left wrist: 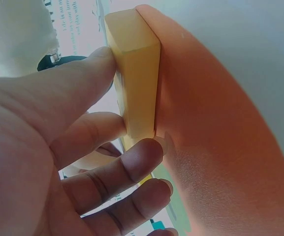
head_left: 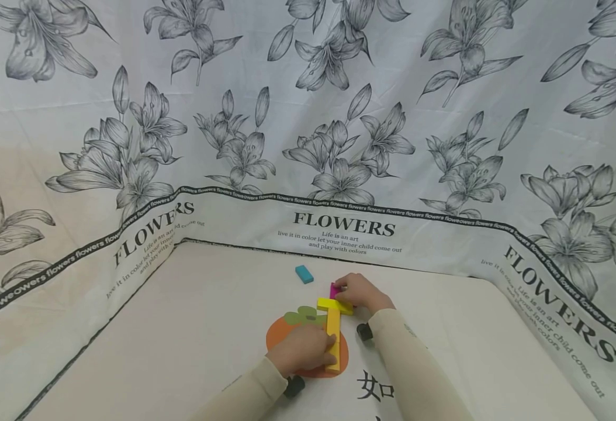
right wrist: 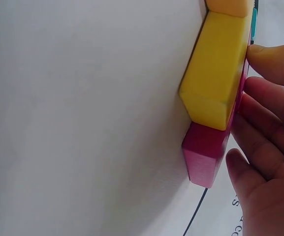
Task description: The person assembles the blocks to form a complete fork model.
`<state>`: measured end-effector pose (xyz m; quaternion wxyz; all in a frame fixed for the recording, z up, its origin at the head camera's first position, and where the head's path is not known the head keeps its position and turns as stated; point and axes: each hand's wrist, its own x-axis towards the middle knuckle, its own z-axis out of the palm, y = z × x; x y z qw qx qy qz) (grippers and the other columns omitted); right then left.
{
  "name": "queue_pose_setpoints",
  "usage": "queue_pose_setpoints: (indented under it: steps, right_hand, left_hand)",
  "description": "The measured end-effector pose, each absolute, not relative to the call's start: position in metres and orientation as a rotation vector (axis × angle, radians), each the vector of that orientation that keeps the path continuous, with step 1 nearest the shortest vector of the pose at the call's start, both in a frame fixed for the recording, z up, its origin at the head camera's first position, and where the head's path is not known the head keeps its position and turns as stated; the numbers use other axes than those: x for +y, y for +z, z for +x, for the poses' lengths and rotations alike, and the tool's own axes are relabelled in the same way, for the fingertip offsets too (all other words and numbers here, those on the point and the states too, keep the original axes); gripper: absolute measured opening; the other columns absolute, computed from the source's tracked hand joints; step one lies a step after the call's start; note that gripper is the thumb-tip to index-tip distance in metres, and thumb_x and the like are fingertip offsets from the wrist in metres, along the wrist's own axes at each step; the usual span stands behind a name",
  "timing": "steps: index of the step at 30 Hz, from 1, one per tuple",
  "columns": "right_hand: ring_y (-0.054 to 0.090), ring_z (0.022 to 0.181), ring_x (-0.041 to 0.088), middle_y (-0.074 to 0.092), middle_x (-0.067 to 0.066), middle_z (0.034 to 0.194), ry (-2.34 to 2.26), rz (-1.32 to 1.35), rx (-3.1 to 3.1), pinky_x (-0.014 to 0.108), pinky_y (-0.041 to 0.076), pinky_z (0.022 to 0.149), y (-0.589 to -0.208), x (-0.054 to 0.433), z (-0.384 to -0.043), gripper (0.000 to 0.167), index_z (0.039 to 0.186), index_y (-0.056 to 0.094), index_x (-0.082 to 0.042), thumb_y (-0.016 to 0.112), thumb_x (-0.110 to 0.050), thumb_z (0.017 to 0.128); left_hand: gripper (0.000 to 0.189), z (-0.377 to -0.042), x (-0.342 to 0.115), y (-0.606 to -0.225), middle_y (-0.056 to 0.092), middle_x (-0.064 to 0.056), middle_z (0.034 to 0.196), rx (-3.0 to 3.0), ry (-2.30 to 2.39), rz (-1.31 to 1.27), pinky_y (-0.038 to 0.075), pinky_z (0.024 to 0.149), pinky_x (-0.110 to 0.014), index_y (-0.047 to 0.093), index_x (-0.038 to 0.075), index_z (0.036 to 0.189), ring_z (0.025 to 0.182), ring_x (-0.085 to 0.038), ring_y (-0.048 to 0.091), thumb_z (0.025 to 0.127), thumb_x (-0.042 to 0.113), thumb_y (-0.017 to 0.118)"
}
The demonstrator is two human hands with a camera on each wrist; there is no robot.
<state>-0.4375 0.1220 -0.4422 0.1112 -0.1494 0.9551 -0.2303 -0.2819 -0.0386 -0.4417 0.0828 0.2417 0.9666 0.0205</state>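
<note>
Over an orange persimmon-like print (head_left: 276,333), a pale yellow block (head_left: 333,324) forms the stem of a T. A brighter yellow block (head_left: 326,304) lies across its far end. The left hand (head_left: 303,348) rests thumb and index fingertips on the near end of the stem (left wrist: 139,83); its other fingers extend loosely. Beyond the crossbar is magenta (head_left: 334,290), with a magenta block end (right wrist: 203,157) beside the bright yellow block (right wrist: 215,64). The right hand (head_left: 360,292) touches these blocks with fairly straight fingers. Its fingers partly hide the magenta.
A blue block (head_left: 304,274) lies apart, left of the right hand. White cloth covers the table (head_left: 192,316), with dark printed characters (head_left: 375,386) near the right forearm. Flower-printed curtains (head_left: 345,158) stand around the back and sides.
</note>
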Motion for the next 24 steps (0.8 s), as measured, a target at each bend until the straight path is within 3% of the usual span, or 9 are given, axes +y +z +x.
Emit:
queue_pose_setpoints:
  steps: [8, 24]
  right_hand:
    - [0.058, 0.083, 0.018, 0.066, 0.003, 0.12, -0.671, -0.434, 2.805, 0.031, 0.053, 0.075, -0.4403, 0.1214, -0.4398, 0.04, 0.124, 0.067, -0.017, 0.07, -0.024, 0.085]
    - [0.057, 0.084, 0.018, 0.066, 0.002, 0.122, -0.692, -0.448, 2.803, 0.033, 0.053, 0.08, -0.4436, 0.1225, -0.4369, 0.039, 0.125, 0.066, -0.018, 0.07, -0.024, 0.086]
  left_hand:
    - [0.04, -0.2836, -0.0381, -0.4409, 0.05, 0.003, 0.073, 2.885, 0.072, 0.7, 0.038, 0.063, -0.025, 0.066, 0.03, 0.125, 0.069, -0.012, 0.046, 0.09, 0.049, 0.063]
    - [0.041, -0.2817, -0.0371, -0.4414, 0.047, 0.003, 0.071, 2.872, 0.105, 0.682, 0.037, 0.062, -0.025, 0.065, 0.03, 0.126, 0.068, -0.011, 0.046, 0.09, 0.049, 0.063]
